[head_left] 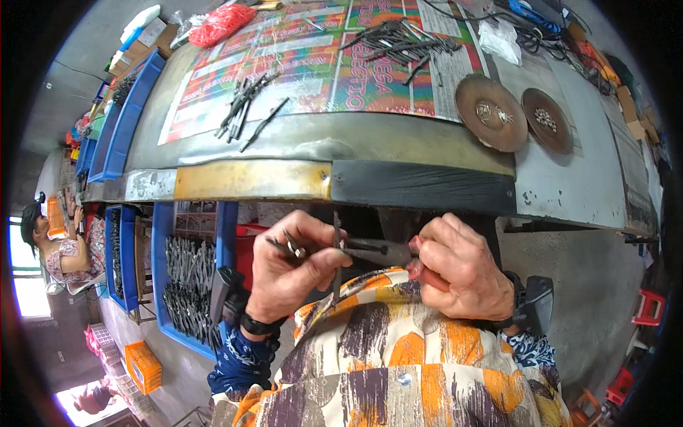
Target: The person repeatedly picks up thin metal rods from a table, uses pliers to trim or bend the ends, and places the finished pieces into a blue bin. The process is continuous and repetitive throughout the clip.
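My left hand (295,274) is closed in a pinch on a thin dark metal strip (336,245) that stands upright between thumb and fingers. Several more slim dark metal pieces (290,245) stick out between the same fingers. My right hand (462,270) is curled shut just to the right. A dark narrow piece (370,248) lies between the two hands; its right end reaches toward my right fingertips, and whatever they grip is hidden. Both hands are over my patterned apron (398,341), below the table's front edge (420,185).
On the table lie a small bunch of dark metal pieces (242,107), a larger heap (405,44) and two brown dishes (469,89) (562,139) of small metal bits. A blue crate (163,228) full of dark parts stands at left. Another person (67,249) sits far left.
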The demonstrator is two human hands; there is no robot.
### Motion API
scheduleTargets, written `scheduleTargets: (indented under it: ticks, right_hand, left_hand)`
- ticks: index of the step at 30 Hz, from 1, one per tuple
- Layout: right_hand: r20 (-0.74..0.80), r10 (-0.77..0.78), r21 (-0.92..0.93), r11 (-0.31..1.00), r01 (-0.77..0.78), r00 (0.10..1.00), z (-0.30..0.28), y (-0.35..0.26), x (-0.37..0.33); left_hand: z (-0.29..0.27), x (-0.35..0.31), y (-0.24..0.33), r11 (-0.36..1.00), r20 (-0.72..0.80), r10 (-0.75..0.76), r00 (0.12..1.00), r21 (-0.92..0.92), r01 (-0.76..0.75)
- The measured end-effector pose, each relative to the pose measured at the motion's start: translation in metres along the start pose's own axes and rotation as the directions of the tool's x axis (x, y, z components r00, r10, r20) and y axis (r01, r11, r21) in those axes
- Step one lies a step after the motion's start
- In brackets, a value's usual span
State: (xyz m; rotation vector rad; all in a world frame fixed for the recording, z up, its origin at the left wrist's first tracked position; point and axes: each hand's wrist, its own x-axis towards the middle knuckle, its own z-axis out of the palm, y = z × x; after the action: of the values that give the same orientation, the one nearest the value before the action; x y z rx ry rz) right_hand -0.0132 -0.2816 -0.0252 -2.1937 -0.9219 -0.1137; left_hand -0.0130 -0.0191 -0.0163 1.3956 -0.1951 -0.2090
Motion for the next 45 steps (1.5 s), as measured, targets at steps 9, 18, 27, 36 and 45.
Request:
scheduleTargets:
  ticks: [9,18,27,36,45]
  right_hand:
    - [0.008,0.044,0.257,0.965,-0.044,0.999,0.003,0.001,0.002]
    - [-0.137,0.038,-0.030,0.999,-0.042,0.990,-0.004,-0.002,0.003]
    - [-0.168,0.038,-0.126,0.990,-0.060,0.985,-0.010,-0.001,0.004]
    - [-0.187,0.024,-0.113,0.993,-0.046,0.982,-0.010,0.008,0.008]
    - [-0.202,0.047,-0.106,0.992,-0.069,0.978,-0.011,0.006,0.012]
  left_hand:
    - [-0.010,0.010,0.018,0.690,0.249,0.302,0.920,0.609,-0.391]
    - [-0.038,0.056,0.035,0.498,0.085,0.411,0.908,0.813,-0.301]
    - [-0.075,0.108,0.032,0.345,0.047,0.402,0.915,0.918,-0.199]
    - [-0.092,0.136,0.013,0.068,0.098,0.447,0.889,0.987,-0.143]
    - [-0.107,0.154,-0.003,-0.065,0.104,0.420,0.902,0.994,-0.084]
